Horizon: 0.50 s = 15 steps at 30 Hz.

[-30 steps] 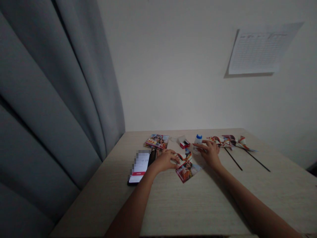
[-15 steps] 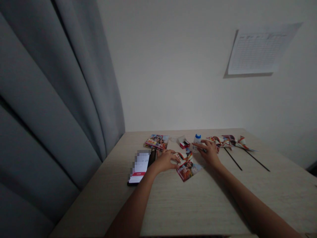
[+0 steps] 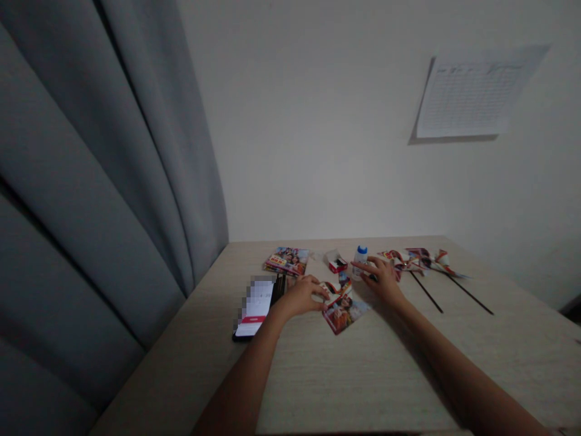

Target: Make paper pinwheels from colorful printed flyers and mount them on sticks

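The left hand (image 3: 302, 297) steadies the partly folded printed sheet (image 3: 342, 315) on the table (image 3: 336, 381); the right hand (image 3: 385, 281) is at the blue-capped bottle (image 3: 361, 257); I cannot tell whether either grips; the next move calls for steady folds.

Plain indoor room, exact type unclear, could be home or office. Pale wood-grain tabletop (image 3: 363, 375) pushed up to a bare light wall (image 3: 318, 121), long grey-blue curtain (image 3: 113, 181) down the left side, printed sheet with a ruled table (image 3: 467, 100) stuck on the wall at right. Dim light, phone (image 3: 254, 309) and paper craft bits on top.
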Each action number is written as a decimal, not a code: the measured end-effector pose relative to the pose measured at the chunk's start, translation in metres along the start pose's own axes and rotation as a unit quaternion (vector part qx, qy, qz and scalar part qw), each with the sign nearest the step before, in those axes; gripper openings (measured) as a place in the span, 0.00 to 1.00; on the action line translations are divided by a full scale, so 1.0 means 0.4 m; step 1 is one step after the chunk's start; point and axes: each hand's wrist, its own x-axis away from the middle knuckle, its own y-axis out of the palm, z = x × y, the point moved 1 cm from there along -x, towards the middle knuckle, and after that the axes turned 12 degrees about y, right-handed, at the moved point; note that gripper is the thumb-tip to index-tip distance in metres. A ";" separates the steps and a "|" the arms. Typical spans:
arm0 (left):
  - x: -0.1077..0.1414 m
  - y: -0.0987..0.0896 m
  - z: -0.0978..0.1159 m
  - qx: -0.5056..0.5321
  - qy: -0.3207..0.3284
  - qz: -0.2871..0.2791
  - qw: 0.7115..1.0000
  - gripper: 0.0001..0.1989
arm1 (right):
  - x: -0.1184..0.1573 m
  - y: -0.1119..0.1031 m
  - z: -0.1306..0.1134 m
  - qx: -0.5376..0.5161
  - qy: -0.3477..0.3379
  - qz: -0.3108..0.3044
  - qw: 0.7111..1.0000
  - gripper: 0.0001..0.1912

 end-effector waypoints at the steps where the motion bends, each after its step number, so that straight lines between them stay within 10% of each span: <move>1: 0.000 0.000 -0.001 0.000 0.003 -0.001 1.000 0.16 | 0.000 -0.002 -0.001 -0.004 -0.001 -0.001 1.000 0.21; 15: 0.017 -0.035 0.011 -0.042 -0.005 -0.051 0.998 0.18 | -0.003 -0.019 0.001 -0.046 -0.011 0.017 0.999 0.15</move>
